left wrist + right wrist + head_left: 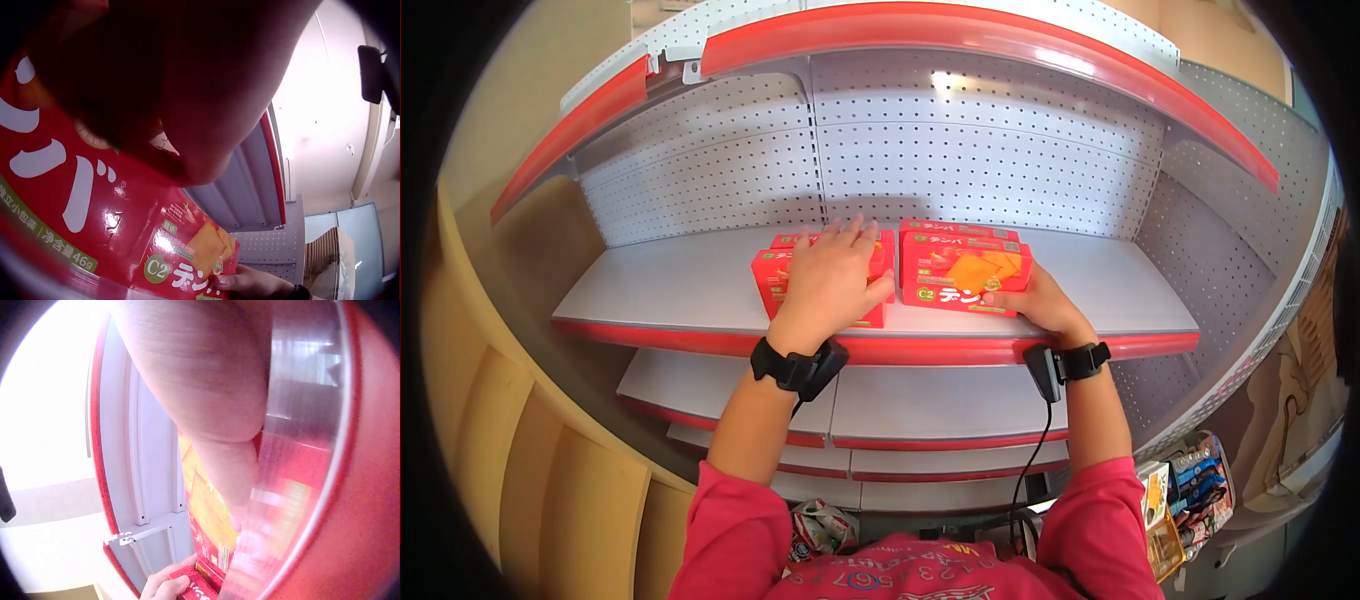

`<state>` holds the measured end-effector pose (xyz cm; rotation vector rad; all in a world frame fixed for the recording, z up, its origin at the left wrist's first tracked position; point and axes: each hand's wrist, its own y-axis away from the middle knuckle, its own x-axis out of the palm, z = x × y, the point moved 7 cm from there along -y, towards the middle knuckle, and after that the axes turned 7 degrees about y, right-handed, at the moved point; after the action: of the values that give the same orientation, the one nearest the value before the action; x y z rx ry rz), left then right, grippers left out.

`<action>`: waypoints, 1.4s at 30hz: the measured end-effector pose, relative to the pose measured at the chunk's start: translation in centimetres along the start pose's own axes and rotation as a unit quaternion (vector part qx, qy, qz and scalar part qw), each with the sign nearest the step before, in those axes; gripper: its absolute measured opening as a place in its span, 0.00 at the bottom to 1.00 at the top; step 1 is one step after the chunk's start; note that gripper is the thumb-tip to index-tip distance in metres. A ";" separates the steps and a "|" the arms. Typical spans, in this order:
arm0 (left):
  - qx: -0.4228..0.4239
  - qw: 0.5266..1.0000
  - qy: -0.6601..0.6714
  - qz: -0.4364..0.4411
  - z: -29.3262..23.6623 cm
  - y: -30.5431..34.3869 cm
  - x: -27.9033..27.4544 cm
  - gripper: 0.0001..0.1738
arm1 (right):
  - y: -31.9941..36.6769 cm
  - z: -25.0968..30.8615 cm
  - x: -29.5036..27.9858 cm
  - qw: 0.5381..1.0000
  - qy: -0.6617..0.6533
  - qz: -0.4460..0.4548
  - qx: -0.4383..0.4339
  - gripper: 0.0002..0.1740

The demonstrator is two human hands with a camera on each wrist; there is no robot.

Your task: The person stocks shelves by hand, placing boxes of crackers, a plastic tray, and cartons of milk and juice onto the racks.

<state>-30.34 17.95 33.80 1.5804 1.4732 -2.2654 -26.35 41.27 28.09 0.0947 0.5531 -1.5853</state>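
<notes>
Two sleeves (735, 530) (1100, 525), two hands (825, 285) (1052, 303) touching red boxes (775, 275) (925, 265), four visible

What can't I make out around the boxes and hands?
Front left box, middle face, head view: left hand covers it.
Rear boxes, lower fronts, head view: behind front boxes.
Right hand, fingers beyond thumb, head view: behind front right box.
Left fingertips, left wrist view: in shadow.

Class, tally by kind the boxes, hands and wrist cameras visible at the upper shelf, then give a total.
Red boxes: 4
Hands, left hand and right hand: 2
Wrist cameras: 2
Total: 8
</notes>
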 end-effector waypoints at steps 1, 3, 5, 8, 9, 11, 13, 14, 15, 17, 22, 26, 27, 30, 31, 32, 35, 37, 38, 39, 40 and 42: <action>-0.002 1.000 -0.006 0.005 0.0 -0.1 0.2 0.32 | 0.1 0.0 0.0 1.000 0.003 -0.004 0.004 0.38; -0.003 1.000 -0.011 0.011 -0.2 -0.2 0.3 0.32 | 0.2 0.3 0.0 1.000 0.003 -0.003 0.012 0.38; -0.005 1.000 -0.012 0.013 -0.5 -0.4 0.5 0.33 | 0.3 0.3 0.1 1.000 0.003 -0.002 0.019 0.38; 0.004 1.000 -0.013 0.001 -1.1 -0.6 1.0 0.32 | 0.2 0.4 0.1 1.000 0.005 0.001 0.010 0.38; 0.004 1.000 -0.013 0.000 -1.4 -0.7 1.0 0.32 | 0.3 0.4 0.0 1.000 0.011 -0.003 0.009 0.38; -0.013 1.000 -0.006 -0.003 -1.6 -0.8 0.7 0.32 | 0.2 0.3 0.0 1.000 0.017 -0.005 0.008 0.38; -0.012 1.000 0.013 -0.009 -1.7 -0.8 0.3 0.31 | 0.2 0.0 -0.1 0.999 0.024 -0.013 0.019 0.38; -0.011 0.999 0.032 -0.015 -1.7 -0.8 0.2 0.30 | 0.3 0.1 0.0 0.999 0.023 -0.012 0.019 0.38; -0.011 0.999 0.031 -0.015 -1.7 -0.8 0.2 0.30 | 0.3 0.3 0.0 1.000 0.015 -0.010 0.011 0.38; -0.005 0.999 0.035 -0.028 -1.7 -0.8 0.1 0.27 | 0.3 0.4 0.1 1.000 0.006 -0.007 0.004 0.38; 0.009 0.998 0.041 -0.051 -1.7 -0.6 0.0 0.26 | 0.3 0.2 0.1 1.000 0.017 -0.008 0.020 0.37; 0.009 0.998 0.050 -0.047 -1.5 -0.7 0.1 0.27 | 0.4 0.7 0.2 1.000 0.016 -0.005 0.014 0.37; 0.008 0.998 0.050 -0.047 -1.5 -0.7 0.1 0.27 | 0.4 0.7 0.2 1.000 0.010 -0.005 0.020 0.37; 0.006 0.998 0.059 -0.038 -1.5 -0.7 0.1 0.28 | 0.4 0.6 0.3 1.000 0.005 -0.003 0.022 0.37; 0.002 0.998 0.060 -0.030 -1.5 -0.7 0.0 0.28 | 0.4 0.6 0.3 1.000 0.006 -0.002 0.018 0.37; -0.002 0.998 0.061 -0.021 -1.5 -0.7 0.1 0.28 | 0.4 0.7 0.3 1.000 0.006 -0.002 0.018 0.37; -0.001 0.998 0.067 -0.010 -1.3 -0.8 0.3 0.29 | 0.4 0.6 0.3 1.000 0.005 -0.002 0.025 0.37; 0.000 0.998 0.067 -0.011 -1.3 -0.8 0.3 0.29 | 0.3 0.5 0.3 1.000 -0.003 0.003 0.016 0.37; 0.002 0.998 0.067 -0.013 -1.3 -0.7 0.3 0.29 | 0.3 0.5 0.3 1.000 -0.003 0.004 0.016 0.37; 0.002 0.998 0.066 -0.013 -1.3 -0.7 0.3 0.29 | 0.4 0.6 0.3 1.000 0.001 0.002 0.016 0.36; 0.005 0.998 0.063 -0.014 -1.3 -0.7 0.3 0.29 | 0.4 0.7 0.3 1.000 0.005 0.000 0.015 0.36; 0.009 0.998 0.060 -0.014 -1.3 -0.6 0.3 0.29 | 0.3 0.4 0.3 1.000 0.005 -0.004 0.005 0.34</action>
<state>-29.81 19.37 33.97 1.7402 1.5149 -2.2408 -25.95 40.86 28.28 0.1083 0.5548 -1.5951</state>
